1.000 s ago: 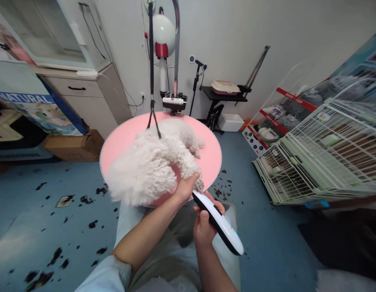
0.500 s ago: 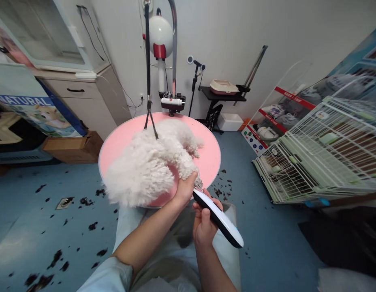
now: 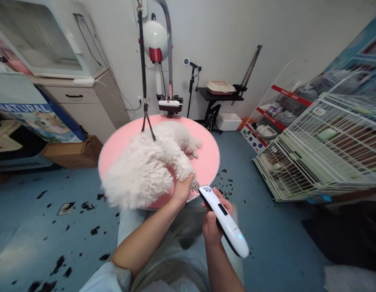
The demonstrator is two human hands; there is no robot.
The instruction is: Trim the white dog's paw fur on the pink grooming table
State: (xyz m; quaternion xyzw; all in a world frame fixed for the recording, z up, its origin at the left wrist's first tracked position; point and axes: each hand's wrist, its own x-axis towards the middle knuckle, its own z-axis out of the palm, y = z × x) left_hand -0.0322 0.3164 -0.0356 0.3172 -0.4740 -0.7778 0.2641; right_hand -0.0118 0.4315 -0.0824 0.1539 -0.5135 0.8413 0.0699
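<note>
Left fingers (image 3: 188, 183), forearm (image 3: 150, 233) slanting forward, clasp the dog's leg (image 3: 182, 167); right fingers (image 3: 227, 203) grip clippers (image 3: 228, 222).

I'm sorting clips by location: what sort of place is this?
Probably a pet grooming room: a dog on a round table, a clipper in the right hand, and a cage nearby.

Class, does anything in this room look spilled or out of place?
Yes: dark clumps lie scattered across the blue floor on both sides of the pink table. They look unswept, and odd given the white animal.
</note>
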